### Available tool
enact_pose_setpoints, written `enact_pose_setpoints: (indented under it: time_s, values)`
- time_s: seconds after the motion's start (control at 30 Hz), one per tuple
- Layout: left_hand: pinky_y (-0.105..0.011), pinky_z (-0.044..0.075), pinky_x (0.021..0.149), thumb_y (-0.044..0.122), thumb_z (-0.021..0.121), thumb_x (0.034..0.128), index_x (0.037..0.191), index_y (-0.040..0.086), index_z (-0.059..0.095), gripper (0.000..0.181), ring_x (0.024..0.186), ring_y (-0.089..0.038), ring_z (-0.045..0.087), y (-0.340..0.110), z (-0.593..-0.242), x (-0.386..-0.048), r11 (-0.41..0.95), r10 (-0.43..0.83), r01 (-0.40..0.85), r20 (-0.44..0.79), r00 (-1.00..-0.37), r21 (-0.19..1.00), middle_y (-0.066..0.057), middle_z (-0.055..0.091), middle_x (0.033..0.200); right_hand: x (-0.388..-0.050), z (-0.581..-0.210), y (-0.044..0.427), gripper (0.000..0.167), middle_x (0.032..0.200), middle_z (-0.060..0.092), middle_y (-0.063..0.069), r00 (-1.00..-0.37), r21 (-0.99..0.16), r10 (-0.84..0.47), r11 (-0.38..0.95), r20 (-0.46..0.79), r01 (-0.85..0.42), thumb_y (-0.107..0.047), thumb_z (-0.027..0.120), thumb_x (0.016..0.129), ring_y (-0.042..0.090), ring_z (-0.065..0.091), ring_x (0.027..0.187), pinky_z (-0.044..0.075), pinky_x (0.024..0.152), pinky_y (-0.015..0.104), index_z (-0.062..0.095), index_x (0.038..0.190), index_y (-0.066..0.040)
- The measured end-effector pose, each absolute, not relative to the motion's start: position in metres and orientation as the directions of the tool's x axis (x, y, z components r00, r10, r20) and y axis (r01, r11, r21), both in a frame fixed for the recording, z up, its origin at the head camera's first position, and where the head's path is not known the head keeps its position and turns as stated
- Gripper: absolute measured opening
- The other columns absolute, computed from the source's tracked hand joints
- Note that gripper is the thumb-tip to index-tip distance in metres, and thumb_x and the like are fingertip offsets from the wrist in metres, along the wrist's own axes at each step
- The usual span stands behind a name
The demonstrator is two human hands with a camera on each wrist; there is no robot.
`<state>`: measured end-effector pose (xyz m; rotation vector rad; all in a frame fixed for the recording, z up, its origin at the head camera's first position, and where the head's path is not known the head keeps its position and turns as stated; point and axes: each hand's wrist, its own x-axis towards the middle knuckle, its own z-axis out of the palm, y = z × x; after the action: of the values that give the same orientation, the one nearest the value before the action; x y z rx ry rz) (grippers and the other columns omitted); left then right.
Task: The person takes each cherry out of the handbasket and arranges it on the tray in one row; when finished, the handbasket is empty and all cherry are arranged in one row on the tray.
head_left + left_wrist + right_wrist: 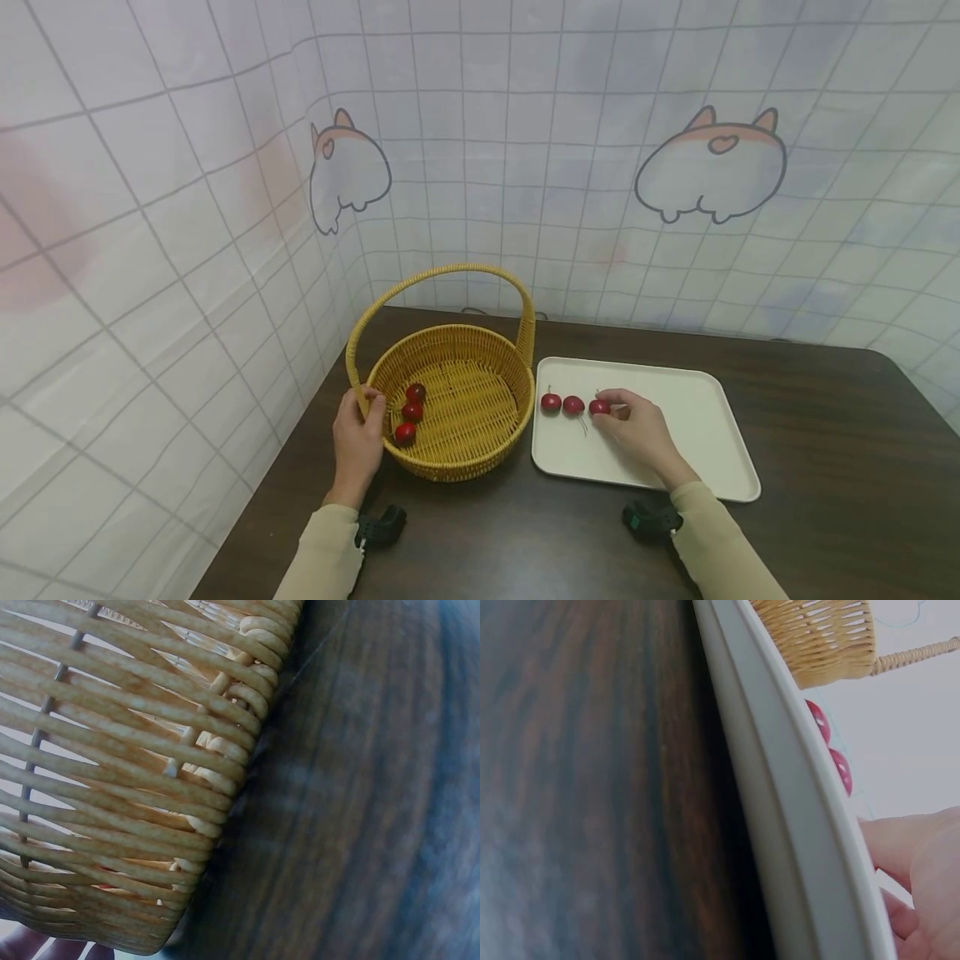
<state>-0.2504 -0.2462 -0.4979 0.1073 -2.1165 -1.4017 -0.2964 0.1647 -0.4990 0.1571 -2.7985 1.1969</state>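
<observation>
My left hand (pixel 358 433) grips the left side of the yellow wicker basket (pixel 450 477) where the handle meets the rim; in the left wrist view its fingertips show under the basket wall (pixel 112 772). Three red cherries (pixel 412 412) lie in a line inside the basket, toward its left. On the white tray (pixel 697 417), my right hand (pixel 637 429) pinches a cherry (pixel 599 407) between thumb and fingers. Two more cherries, one at the tray's left (pixel 551 402) and one beside it (pixel 573 406), form a row with the pinched one.
The basket and tray stand side by side on a dark wooden table (pixel 510 542), the basket's tall handle (pixel 450 268) arching over it. Behind and to the left hangs a white grid-patterned curtain (pixel 510 167) with cartoon drawings. Each wrist wears a black device.
</observation>
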Motion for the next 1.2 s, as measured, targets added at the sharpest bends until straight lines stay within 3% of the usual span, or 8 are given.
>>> enact_pose_setpoints:
  time_s: [0.5,0.9,1.07,1.2]
  values:
    - [-0.037,0.038,0.081,0.022,0.058,0.0990,0.106,0.004,0.060,0.019,0.088,-0.021,0.050,-0.248,-0.498,-0.250,0.429,-0.374,0.254,0.426,-0.824,0.867,-0.012,0.057,0.102,-0.297,-0.498,0.160,0.037,0.111,0.069,0.011,-0.994,-0.712,-0.041,0.695,0.104,-0.103,-0.023,0.073,0.087,0.019,0.062,0.085,0.043,0.073,0.032,0.066,0.121,-0.011]
    - [-0.034,0.038,0.077,0.022,0.059,0.0988,0.107,0.005,0.060,0.019,0.086,-0.020,0.050,-0.249,-0.498,-0.250,0.433,-0.380,0.237,0.415,-0.826,0.869,-0.011,0.058,0.102,-0.297,-0.496,0.165,0.039,0.118,0.067,0.012,-0.996,-0.726,-0.046,0.682,0.076,-0.087,-0.031,0.071,0.090,0.022,0.065,0.095,0.046,0.076,0.033,0.064,0.123,-0.010]
    - [-0.031,0.038,0.077,0.021,0.060,0.0984,0.105,0.005,0.060,0.018,0.086,-0.019,0.050,-0.247,-0.498,-0.251,0.431,-0.384,0.250,0.426,-0.819,0.867,-0.011,0.058,0.101,-0.298,-0.491,0.180,0.049,0.122,0.064,0.015,-1.000,-0.802,0.012,0.598,0.023,-0.012,-0.045,0.063,0.093,0.022,0.067,0.092,0.050,0.072,0.029,0.061,0.126,-0.009]
    - [-0.028,0.038,0.077,0.021,0.060,0.0985,0.105,0.005,0.060,0.018,0.085,-0.018,0.050,-0.246,-0.498,-0.250,0.421,-0.381,0.253,0.423,-0.822,0.871,-0.010,0.058,0.100,-0.296,-0.486,0.188,0.048,0.123,0.062,0.016,-0.997,-0.860,0.070,0.509,0.016,0.022,-0.044,0.059,0.096,0.017,0.065,0.087,0.051,0.071,0.026,0.060,0.127,-0.007]
